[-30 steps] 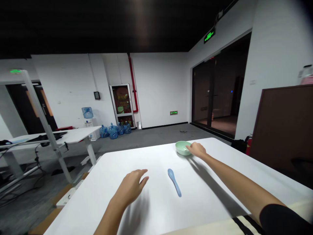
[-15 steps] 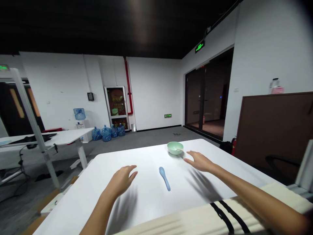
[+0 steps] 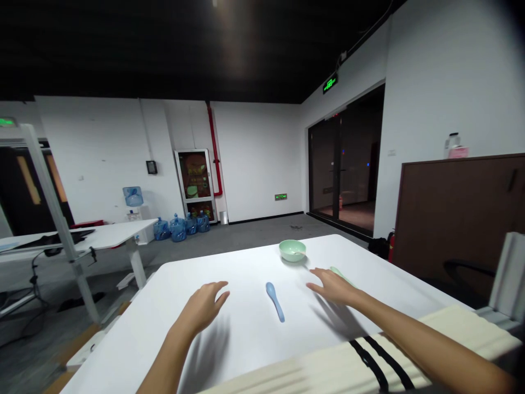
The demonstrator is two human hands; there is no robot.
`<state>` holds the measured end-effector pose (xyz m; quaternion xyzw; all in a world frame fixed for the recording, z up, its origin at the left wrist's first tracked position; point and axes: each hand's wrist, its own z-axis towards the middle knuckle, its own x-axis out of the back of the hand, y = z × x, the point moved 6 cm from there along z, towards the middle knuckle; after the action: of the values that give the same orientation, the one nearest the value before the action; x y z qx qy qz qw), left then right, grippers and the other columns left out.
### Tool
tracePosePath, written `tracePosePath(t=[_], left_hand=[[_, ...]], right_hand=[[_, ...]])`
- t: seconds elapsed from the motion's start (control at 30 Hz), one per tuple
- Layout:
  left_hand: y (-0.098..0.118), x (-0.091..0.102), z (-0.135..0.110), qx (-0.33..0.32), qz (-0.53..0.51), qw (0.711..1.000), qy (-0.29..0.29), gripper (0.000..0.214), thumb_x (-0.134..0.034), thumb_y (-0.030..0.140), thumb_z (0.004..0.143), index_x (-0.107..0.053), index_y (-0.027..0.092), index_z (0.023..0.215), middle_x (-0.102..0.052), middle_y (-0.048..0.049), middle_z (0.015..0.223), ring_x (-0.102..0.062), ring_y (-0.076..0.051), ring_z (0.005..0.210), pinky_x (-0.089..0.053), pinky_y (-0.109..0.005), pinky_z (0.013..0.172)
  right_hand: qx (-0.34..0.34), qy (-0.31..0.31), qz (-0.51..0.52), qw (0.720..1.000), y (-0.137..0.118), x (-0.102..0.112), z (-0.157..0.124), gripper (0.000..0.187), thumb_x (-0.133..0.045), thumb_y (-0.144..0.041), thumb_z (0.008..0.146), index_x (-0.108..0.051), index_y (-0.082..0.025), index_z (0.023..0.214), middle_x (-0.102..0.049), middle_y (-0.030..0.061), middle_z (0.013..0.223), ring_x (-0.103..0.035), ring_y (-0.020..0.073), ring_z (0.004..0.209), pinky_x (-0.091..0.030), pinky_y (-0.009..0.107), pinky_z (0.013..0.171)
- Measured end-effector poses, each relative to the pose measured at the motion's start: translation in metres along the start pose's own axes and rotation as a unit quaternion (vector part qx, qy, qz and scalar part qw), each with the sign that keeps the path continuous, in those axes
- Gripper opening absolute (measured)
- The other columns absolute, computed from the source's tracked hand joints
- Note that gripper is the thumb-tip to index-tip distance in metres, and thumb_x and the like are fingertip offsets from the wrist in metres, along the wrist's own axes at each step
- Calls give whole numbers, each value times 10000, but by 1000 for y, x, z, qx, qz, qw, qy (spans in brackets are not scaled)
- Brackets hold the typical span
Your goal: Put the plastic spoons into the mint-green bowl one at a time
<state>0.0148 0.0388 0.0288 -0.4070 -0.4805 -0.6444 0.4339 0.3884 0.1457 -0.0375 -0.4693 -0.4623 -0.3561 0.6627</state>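
A blue spoon (image 3: pixel 274 301) lies on the white table (image 3: pixel 246 339), between my two hands. My left hand (image 3: pixel 205 306) hovers left of it, thumb and fingers apart, holding nothing. To the spoon's right, my right hand (image 3: pixel 331 285) is above the table with its thumb apart from the fingers, also bare. Beyond that hand sits a light green bowl (image 3: pixel 292 249), upright, with a small pale thing inside that I cannot make out. A pale green utensil, perhaps a spoon (image 3: pixel 337 272), shows partly behind my right hand; the rest is hidden by hand and wrist.
A cream cloth with black stripes (image 3: pixel 443 328) runs along the near edge. At left stands another white table (image 3: pixel 118 232) with a metal post (image 3: pixel 49 191). Several blue water bottles (image 3: pixel 178 229) stand on the floor behind. A brown cabinet (image 3: pixel 455 219) is at right.
My right hand has shifted slightly nearer and lower, and the pale green utensil behind it now shows. The camera view has tilted a little. Bowl and blue spoon stay put.
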Motion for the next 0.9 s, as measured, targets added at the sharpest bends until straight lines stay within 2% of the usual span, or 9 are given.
tracePosePath(t=[0.1,0.2,0.3,0.4,0.47,0.67,0.8,0.9], left_hand=[[2,-2,1,-4,-2,1000,-1,519,-355,525,925,-589,234,1285,-629,-84,1308,-553,-272,1218,-429,-385,988],[3,-5,2,-11,-6,1000,-5,516,-349,523,928,-590,235,1282,-635,-82,1300,-556,-274,1211,-430,-391,986],[4,-7,2,-14,-6,1000,-12,522,-345,526,931,-582,236,1295,-633,-82,1301,-555,-277,1212,-430,-395,984],[5,-8,2,-15,-3,1000,-16,518,-343,525,936,-573,245,1305,-630,-77,1305,-556,-274,1209,-428,-394,983],[6,-8,3,-14,-4,1000,-19,509,-339,521,941,-568,256,1310,-628,-68,1308,-559,-268,1205,-431,-391,978],[5,-7,3,-4,-2,1000,-30,489,-343,505,947,-566,269,1313,-629,-55,1311,-562,-263,1206,-434,-377,967],[4,-6,4,3,1,1000,-30,488,-332,498,954,-559,269,1320,-634,-49,1304,-573,-256,1191,-439,-362,950],[3,-7,5,6,2,999,-33,490,-322,499,958,-557,268,1320,-646,-53,1282,-583,-257,1174,-443,-361,936]], right_hand=[[16,8,-6,1000,0,2,7,666,-438,-590,883,-490,-174,1401,-531,138,1392,-483,296,1264,-370,372,1019],[15,27,-25,999,3,11,25,566,-416,-518,919,-530,-169,1350,-599,152,1290,-539,279,1182,-404,347,950],[0,45,-59,997,5,23,55,480,-383,-438,948,-581,-151,1277,-639,166,1179,-579,272,1093,-414,340,892],[-25,68,-90,993,7,33,91,441,-381,-408,951,-636,-131,1180,-634,187,1152,-570,284,1096,-410,341,876],[-40,62,-96,993,8,33,115,426,-383,-398,949,-655,-131,1139,-638,188,1147,-574,285,1088,-415,340,860],[-116,13,-96,989,18,9,169,412,-420,-395,932,-684,-136,1112,-607,204,1219,-537,317,1150,-422,379,875],[-164,-1,-117,979,30,-13,190,417,-486,-416,906,-662,-154,1180,-550,202,1303,-485,338,1211,-408,429,924],[-178,-24,-114,977,36,-28,198,421,-520,-409,890,-639,-165,1212,-547,192,1307,-491,328,1204,-410,425,933]])
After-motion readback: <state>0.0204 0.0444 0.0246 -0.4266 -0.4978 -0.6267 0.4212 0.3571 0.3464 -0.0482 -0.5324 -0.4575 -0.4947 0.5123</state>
